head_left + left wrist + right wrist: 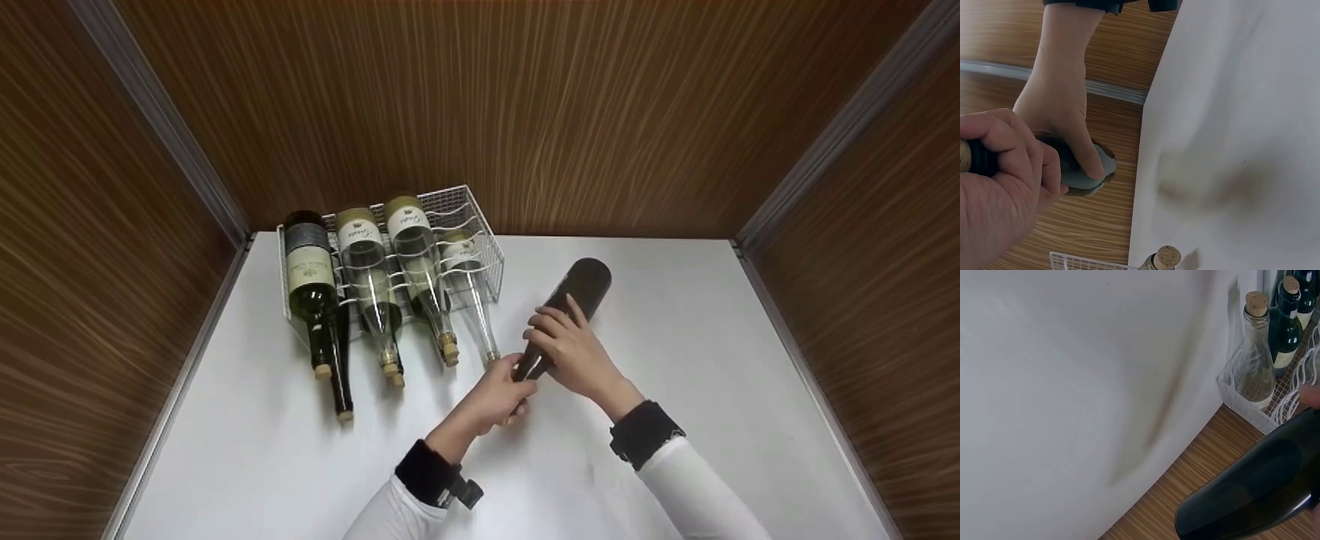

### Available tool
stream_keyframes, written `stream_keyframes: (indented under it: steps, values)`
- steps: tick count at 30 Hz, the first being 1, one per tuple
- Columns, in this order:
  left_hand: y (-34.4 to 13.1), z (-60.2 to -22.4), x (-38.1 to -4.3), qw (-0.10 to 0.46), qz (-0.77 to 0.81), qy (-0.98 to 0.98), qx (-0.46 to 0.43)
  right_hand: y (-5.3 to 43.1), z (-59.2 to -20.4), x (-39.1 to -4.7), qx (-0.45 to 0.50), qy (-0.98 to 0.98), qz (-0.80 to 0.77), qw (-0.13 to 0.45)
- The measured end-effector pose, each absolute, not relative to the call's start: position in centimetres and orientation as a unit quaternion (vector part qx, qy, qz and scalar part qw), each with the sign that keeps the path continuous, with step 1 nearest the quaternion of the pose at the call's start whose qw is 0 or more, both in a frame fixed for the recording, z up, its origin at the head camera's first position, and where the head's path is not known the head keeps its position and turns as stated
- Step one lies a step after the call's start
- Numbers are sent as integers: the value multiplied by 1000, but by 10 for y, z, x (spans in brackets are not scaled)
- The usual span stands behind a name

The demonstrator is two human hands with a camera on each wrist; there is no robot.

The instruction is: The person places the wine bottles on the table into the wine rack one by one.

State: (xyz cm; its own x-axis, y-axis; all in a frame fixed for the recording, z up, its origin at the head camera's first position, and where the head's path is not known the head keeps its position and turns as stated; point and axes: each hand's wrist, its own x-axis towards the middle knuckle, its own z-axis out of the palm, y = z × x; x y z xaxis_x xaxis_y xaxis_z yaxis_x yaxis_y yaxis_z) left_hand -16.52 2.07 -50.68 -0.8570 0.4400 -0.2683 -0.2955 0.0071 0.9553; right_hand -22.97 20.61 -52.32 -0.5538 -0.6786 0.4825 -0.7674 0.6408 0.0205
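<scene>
A dark wine bottle (587,281) is held at a slant over the white surface, base up and to the right. My left hand (495,394) grips its neck, and a cork (964,154) pokes out past that fist. Higher up, my right hand (577,356) holds the bottle's body, its thumb lying along the glass in the left wrist view. To the left stands a white wire rack (491,259) holding several corked bottles in two layers, necks toward me. Nearest my left hand is a clear bottle (474,296) in the rack's right column.
A dark green bottle (311,274) lies at the rack's upper left, with clear bottles (365,259) beside it. Wood-grain panels (525,112) with metal corner strips (795,345) wall in the white table (697,322) at the back and both sides.
</scene>
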Motion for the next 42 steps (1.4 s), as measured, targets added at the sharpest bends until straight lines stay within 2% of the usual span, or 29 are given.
stream_keyframes:
  steps: [5, 19, 26, 33, 42]
  values:
    - [16, -505, -164, 254, 706, 660, 46, 211, -517, -229, 405, -879, 136, 212]
    - [8, -496, -164, 203, 724, 658, 46, 221, -507, -219, 310, -900, 264, 157]
    - [6, -494, -163, 165, 743, 647, 43, 215, -503, -211, 260, -896, 346, 98]
    - [8, -493, -161, 131, 773, 620, 30, 207, -505, -206, 243, -883, 398, 48]
    - [10, -490, -160, 85, 792, 604, 23, 201, -507, -203, 243, -871, 426, 21]
